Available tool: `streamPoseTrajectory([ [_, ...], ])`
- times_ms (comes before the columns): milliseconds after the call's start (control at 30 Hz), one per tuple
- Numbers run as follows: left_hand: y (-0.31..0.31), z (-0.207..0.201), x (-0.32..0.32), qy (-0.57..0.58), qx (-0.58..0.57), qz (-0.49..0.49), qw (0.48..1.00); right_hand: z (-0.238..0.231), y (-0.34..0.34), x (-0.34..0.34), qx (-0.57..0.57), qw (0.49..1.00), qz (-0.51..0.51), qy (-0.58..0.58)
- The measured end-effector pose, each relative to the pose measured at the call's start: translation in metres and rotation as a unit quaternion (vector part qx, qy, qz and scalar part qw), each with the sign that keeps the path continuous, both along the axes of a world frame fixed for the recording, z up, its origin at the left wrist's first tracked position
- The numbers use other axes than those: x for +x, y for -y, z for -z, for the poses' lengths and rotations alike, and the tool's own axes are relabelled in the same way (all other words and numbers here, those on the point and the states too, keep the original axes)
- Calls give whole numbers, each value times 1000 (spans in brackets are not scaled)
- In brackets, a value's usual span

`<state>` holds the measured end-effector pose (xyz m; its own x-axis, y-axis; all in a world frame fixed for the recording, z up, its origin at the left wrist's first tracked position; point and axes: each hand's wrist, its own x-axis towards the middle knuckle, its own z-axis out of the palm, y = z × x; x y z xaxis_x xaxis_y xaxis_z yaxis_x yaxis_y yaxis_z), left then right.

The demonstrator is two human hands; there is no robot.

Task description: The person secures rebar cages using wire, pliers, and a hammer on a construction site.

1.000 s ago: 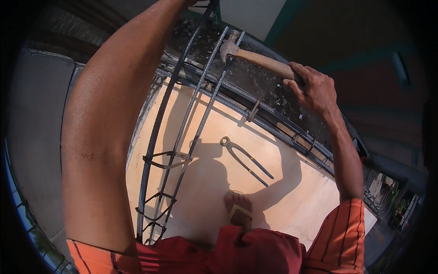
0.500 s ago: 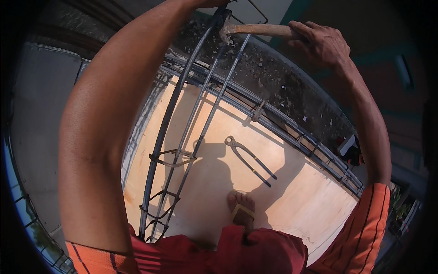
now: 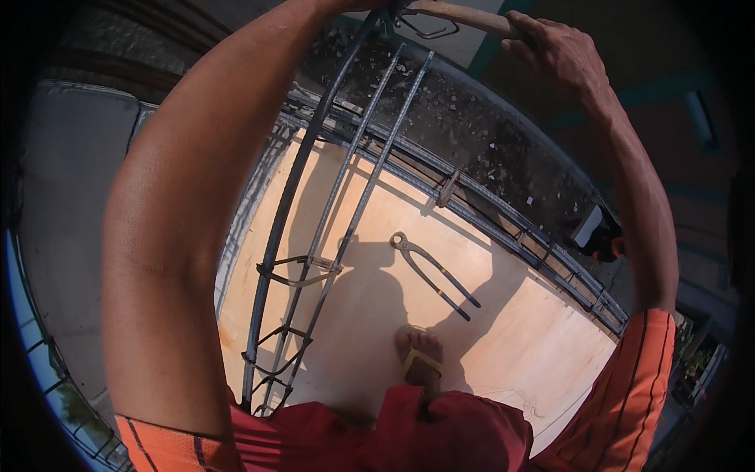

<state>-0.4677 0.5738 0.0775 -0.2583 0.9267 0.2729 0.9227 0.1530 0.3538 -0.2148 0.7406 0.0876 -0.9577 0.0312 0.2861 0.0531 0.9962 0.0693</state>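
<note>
My right hand [image 3: 557, 57] is closed round the wooden handle of a hammer [image 3: 460, 13], whose head lies at the top edge by the upper end of a dark steel bar [image 3: 311, 149]. Only part of my left hand [image 3: 358, 5] shows, cut off by that same edge near the bar; its fingers are hidden. Two thinner ribbed rebars [image 3: 351, 149] run beside the dark bar. Bent wire stirrups [image 3: 300, 271] cross all three lower down. A further bent stirrup [image 3: 431, 30] hangs just under the hammer handle.
End-cutting pincers [image 3: 429, 271] lie on a pale plywood sheet [image 3: 503, 346], near my sandalled foot [image 3: 419, 350]. A horizontal bundle of tied rebar [image 3: 503, 220] borders the sheet's far side. Beyond it is rubble-strewn ground [image 3: 487, 149]. A grey slab [image 3: 71, 204] is at the left.
The hammer has gone upward, away from the thin rebars' ends, so its head now sits at the top edge. My right hand rose slightly with it.
</note>
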Motion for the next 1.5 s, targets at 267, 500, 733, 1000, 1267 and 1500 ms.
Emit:
streamPoseTrajectory([
  [267,11,4,-7,-103,22,7,994,5,25,0,45,996,-47,59],
  [500,2,2,5,427,75,-90,897,-3,11,-23,15,994,111,-9],
  [733,-16,11,7,137,209,-162,955,19,40,63,-162,972,137,96],
  [1000,-10,-15,43,144,178,-106,968,65,168,169,-427,852,94,287],
  [1267,63,1,255,414,-112,176,886,129,268,286,-469,764,101,432],
  [1500,238,1,238,4,129,58,990,138,315,299,-427,808,31,405],
])
